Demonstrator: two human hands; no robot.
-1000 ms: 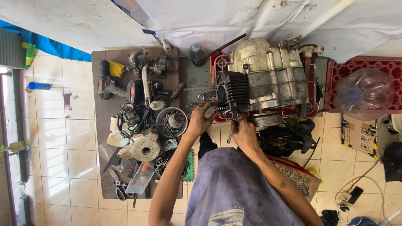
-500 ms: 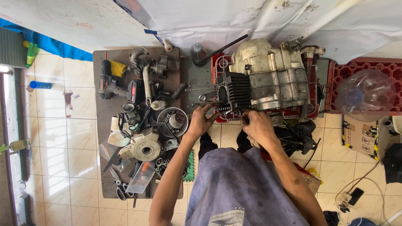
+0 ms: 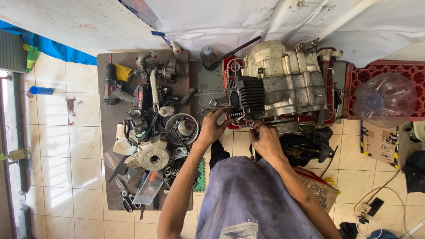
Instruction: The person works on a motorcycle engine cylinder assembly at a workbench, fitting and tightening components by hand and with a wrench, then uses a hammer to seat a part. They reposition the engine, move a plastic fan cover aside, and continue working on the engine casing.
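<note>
A grey motorcycle engine (image 3: 287, 84) lies on a red crate (image 3: 232, 68), with its black finned cylinder (image 3: 249, 95) pointing left. My left hand (image 3: 212, 126) rests against the near left corner of the cylinder, fingers spread on it. My right hand (image 3: 265, 137) is curled at the lower edge of the engine, just below the cylinder base; what its fingers grip is hidden. Wrenches (image 3: 214, 102) lie on the board just left of the cylinder.
A brown board (image 3: 106, 177) on the tiled floor holds a cordless drill (image 3: 116, 88), a round engine cover (image 3: 150, 155), a flywheel (image 3: 183, 128), scissors (image 3: 126, 201) and several small parts. A second red crate (image 3: 411, 73) holds a clear plastic bottle (image 3: 383, 99). A white sheet (image 3: 265, 22) hangs behind.
My right hand has shifted a little right along the engine's lower edge. My left hand stays on the cylinder's corner.
</note>
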